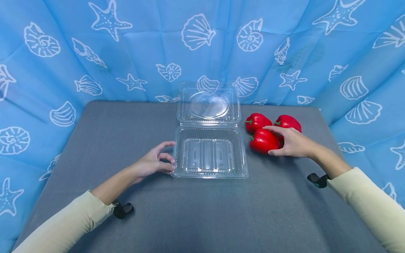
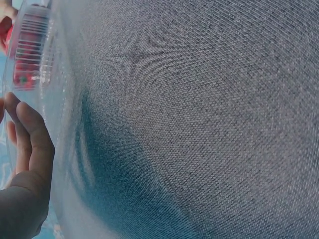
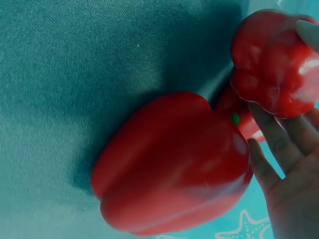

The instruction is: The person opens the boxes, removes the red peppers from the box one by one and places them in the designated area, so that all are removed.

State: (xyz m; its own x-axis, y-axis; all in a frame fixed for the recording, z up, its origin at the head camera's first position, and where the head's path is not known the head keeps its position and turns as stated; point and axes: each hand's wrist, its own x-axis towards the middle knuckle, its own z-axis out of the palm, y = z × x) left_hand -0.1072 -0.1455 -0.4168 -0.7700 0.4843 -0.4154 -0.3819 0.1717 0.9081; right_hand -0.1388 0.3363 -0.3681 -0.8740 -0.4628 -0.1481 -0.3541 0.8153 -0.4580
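Note:
A clear plastic clamshell container (image 1: pixel 209 172) lies on the table with its lid (image 1: pixel 207 117) raised at the back. My left hand (image 1: pixel 156 160) holds the left rim of its base, fingers bent at the edge. In the left wrist view, the fingertips (image 2: pixel 30 117) meet the rim. My right hand (image 1: pixel 292 142) grips the front red bell pepper (image 1: pixel 264 141), thumb at its near side and fingers over its far side. Two more red bell peppers, one at the back left (image 1: pixel 257 121) and one at the back right (image 1: pixel 288 122), lie close by.
A grey cloth covers the table (image 1: pixel 202 214). Behind it and along both sides hangs a blue curtain (image 1: pixel 142 52) with white shells and starfish. Black bands with cameras sit on both wrists, the left (image 1: pixel 123 210) and the right (image 1: pixel 317 180).

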